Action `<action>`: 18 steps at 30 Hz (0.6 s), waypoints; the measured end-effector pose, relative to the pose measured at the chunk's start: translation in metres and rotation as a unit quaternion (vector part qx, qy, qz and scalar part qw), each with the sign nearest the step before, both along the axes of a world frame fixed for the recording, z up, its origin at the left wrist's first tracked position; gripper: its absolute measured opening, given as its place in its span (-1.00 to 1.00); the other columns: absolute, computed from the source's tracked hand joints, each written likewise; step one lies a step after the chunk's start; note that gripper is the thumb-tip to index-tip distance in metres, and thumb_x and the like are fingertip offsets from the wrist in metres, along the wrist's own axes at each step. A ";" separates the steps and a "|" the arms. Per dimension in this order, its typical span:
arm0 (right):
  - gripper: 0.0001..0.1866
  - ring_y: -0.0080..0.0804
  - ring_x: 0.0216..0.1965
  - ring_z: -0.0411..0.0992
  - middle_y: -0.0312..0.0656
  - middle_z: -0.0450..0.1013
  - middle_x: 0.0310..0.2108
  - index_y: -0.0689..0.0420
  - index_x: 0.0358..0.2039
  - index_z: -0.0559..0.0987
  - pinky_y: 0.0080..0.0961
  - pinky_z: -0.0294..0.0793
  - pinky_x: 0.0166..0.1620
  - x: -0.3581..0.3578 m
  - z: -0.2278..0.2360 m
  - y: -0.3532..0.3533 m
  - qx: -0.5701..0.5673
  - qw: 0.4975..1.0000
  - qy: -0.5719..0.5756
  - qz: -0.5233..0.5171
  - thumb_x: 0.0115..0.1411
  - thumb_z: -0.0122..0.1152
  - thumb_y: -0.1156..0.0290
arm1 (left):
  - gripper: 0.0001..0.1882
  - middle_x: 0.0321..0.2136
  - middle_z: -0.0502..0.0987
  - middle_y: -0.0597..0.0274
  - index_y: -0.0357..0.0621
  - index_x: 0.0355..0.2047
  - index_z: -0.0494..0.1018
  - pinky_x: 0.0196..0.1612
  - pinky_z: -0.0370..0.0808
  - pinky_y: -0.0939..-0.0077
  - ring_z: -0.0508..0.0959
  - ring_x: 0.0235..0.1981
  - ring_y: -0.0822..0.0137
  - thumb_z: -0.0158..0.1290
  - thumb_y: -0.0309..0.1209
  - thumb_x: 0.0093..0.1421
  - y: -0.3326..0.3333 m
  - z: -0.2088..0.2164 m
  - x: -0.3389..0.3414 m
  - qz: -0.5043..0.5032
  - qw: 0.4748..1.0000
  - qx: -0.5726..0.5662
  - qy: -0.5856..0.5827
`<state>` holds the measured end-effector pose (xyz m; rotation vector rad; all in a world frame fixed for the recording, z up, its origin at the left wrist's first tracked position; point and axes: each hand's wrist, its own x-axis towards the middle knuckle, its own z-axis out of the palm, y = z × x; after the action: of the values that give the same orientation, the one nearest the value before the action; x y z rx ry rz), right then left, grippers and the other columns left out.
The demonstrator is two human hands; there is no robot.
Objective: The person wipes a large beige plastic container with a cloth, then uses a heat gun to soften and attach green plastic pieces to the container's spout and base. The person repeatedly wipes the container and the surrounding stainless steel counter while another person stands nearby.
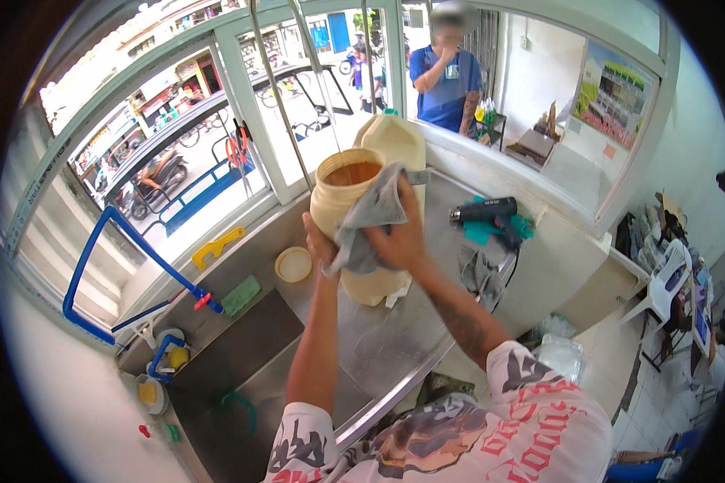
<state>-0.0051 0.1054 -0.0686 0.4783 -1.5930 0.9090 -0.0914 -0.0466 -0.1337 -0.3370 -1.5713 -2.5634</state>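
Note:
A cream plastic jar (pixel 336 203) with a wide, uncapped mouth stands upright on the steel counter; its inside looks brownish. Against the jar's left side my left hand (pixel 321 244) is pressed, steadying it, with some fingers hidden behind. My right hand (pixel 401 236) holds a grey cloth (pixel 370 216) bunched over the jar's right side, reaching up to the rim. A round cream lid (pixel 294 264) lies on the counter left of the jar. Just behind the jar stands a larger cream plastic jug (pixel 393 138), partly covered by my right hand and the cloth.
A black heat gun (pixel 483 211) lies on a teal cloth at the right, near another grey cloth (pixel 481 276). On the left are a steel sink (pixel 242 346), a blue pipe faucet (pixel 129 229), a green sponge (pixel 242 295) and a yellow tool (pixel 217 247). Beyond the window stands a person (pixel 445 76).

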 end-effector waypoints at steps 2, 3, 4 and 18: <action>-0.40 0.04 0.28 0.22 0.09 0.31 0.15 0.27 0.23 0.32 -0.11 0.16 0.31 0.002 -0.005 0.000 -0.064 0.989 -0.129 0.022 0.27 0.20 0.23 | -0.18 0.17 0.44 0.13 -0.26 0.21 0.38 0.23 0.26 0.39 0.40 0.18 0.24 -0.37 0.25 0.40 -0.001 0.002 0.004 0.012 0.999 -0.048 -0.022; -0.40 0.04 0.28 0.22 0.09 0.32 0.16 0.28 0.24 0.31 -0.15 0.18 0.30 0.001 -0.009 0.006 -0.167 0.962 -0.196 0.088 0.28 0.18 0.22 | -0.18 0.17 0.44 0.13 -0.26 0.22 0.37 0.24 0.26 0.39 0.39 0.19 0.24 -0.37 0.26 0.40 -0.001 0.002 0.006 0.018 0.998 -0.043 -0.029; -0.43 0.00 0.26 0.25 0.08 0.33 0.15 0.28 0.23 0.32 -0.21 0.22 0.28 0.002 -0.022 0.002 -0.246 0.938 -0.207 0.132 0.31 0.12 0.23 | -0.17 0.17 0.44 0.13 -0.25 0.23 0.37 0.24 0.25 0.39 0.38 0.20 0.24 -0.36 0.26 0.39 -0.001 0.002 0.007 0.012 0.999 -0.043 -0.028; -0.47 -0.03 0.34 0.14 0.05 0.21 0.29 0.12 0.27 0.35 -0.20 0.10 0.35 -0.027 -0.097 0.012 -0.300 0.936 -0.187 -0.009 0.36 -0.02 0.19 | -0.26 0.27 0.30 0.22 0.01 0.34 0.16 0.29 0.32 0.22 0.31 0.28 0.23 -0.38 0.26 0.39 0.008 0.011 0.019 0.047 0.997 -0.053 0.005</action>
<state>-0.0320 0.1170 -0.1654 -0.1509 -1.5406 1.4665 -0.0727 -0.0389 -0.1228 -0.2775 -1.6813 -2.4104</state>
